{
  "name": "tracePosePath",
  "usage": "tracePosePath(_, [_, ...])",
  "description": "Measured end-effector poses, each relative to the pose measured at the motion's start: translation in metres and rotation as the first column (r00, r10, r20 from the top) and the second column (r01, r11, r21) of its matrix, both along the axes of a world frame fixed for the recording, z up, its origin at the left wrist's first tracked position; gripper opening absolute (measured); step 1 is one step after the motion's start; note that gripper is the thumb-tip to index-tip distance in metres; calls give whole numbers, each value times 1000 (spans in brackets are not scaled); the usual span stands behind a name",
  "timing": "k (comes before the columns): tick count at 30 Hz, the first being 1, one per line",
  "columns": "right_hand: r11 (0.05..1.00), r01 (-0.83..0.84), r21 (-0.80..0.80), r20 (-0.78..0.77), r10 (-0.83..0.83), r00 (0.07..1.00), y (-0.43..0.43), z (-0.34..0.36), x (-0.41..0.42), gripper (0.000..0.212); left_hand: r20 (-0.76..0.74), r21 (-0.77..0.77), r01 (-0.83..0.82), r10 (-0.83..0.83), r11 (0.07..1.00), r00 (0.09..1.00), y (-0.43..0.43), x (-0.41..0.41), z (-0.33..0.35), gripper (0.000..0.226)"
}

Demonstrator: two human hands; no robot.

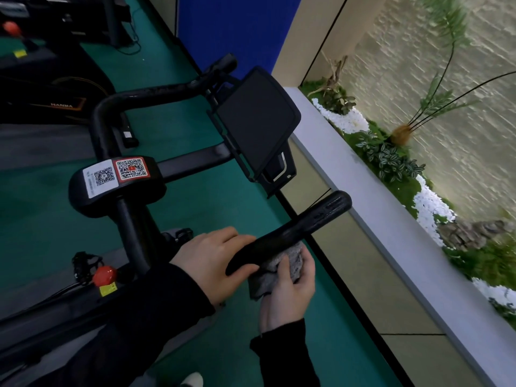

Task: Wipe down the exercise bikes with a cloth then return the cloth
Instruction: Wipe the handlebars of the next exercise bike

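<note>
Two bikes stood on the green floor (195,208). The far bike (42,88) filled the upper left corner, dark, with orange lettering on its side and a red far knob (11,28) above it. Lower left, the near bike (131,233) carried a pedal (81,263). Just right of the pedal was a red near knob (104,275) with a yellow sticker (108,289) directly under it. On top of the stem sat a black pad (117,196) bearing two QR labels side by side, a white label (100,177) and a red label (131,169).

A blue panel (231,29) rose at top centre. Below it a dark, blank screen (255,118) was mounted, tilted, right of the pad.

The left hand (212,261), out of a dark sleeve, gripped the near end of the bar (307,222), fingers over the top and thumb underneath. The grey cloth (268,277) was bunched against the underside of the bar, just right of that thumb. The right hand (290,291) came up from below and clutched the cloth, fingers curled round it, holding it to the bar.

Farther right a pale ledge (391,233) ran diagonally across. Beyond it lay plants (391,160) and white pebbles (430,205), backed by a stone wall (418,65) that showed slightly blurred.
</note>
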State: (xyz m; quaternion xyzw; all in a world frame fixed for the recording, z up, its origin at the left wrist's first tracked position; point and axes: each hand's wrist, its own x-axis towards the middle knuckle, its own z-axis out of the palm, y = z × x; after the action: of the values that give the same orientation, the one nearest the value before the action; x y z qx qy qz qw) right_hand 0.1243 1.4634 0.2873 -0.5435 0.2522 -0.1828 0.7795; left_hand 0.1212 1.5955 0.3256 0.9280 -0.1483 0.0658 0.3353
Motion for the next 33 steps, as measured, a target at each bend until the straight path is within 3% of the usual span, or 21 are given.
tracePosePath(7, [989, -136, 62, -43, 139, 989, 5, -12, -17, 30, 8, -4, 17, -17, 1000, 1000, 1, 0, 1, 50])
tracePosePath(12, [990, -119, 82, -50, 123, 991, -8, -11, 13, 32, 18, 1, 18, -18, 1000, 1000, 0, 0, 2, 47])
tracePosePath(20, [968, -231, -97, -22, 230, 973, -14, -27, 5, 32, 26, 9, 18, -18, 1000, 999, 0, -1, 3, 44])
tracePosePath(25, [990, -80, -118, -48, 75, 996, -24, -18, 19, 34, 33, 0, 16, -16, 1000, 999, 1, 0, 2, 46])
tracePosePath(33, [988, -15, -152, 23, 19, 1000, -20, -12, 1, 29, 39, 34, 28, -29, 999, 999, 1, 0, 2, 43])
